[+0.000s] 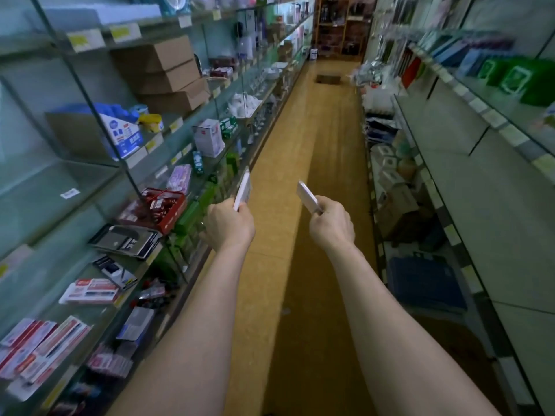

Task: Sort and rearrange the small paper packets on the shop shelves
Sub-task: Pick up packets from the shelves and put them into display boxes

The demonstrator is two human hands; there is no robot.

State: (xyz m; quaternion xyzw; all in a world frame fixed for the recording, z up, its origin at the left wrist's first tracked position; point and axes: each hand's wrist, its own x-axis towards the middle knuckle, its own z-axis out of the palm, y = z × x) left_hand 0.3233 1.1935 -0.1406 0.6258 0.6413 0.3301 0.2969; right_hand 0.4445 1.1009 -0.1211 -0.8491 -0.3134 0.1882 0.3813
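Glass shelves (39, 187) on left: brown cartons (162, 73) stacked high up, white box (208, 138) mid-level, red tray (162, 208) below, red-white packs (90, 291) lower. Right shelves (450, 139): green boxes (516, 76) high, blue case (426, 283) low. Floor (315, 163): dark box (328, 78) far off.

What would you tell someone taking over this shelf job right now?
Left hand grips a thin white paper packet over the brown aisle floor.
Right hand grips a second thin white paper packet.
Neither packet is shelved yet; both are to be placed.
The glass shelves of goods stand on the left.
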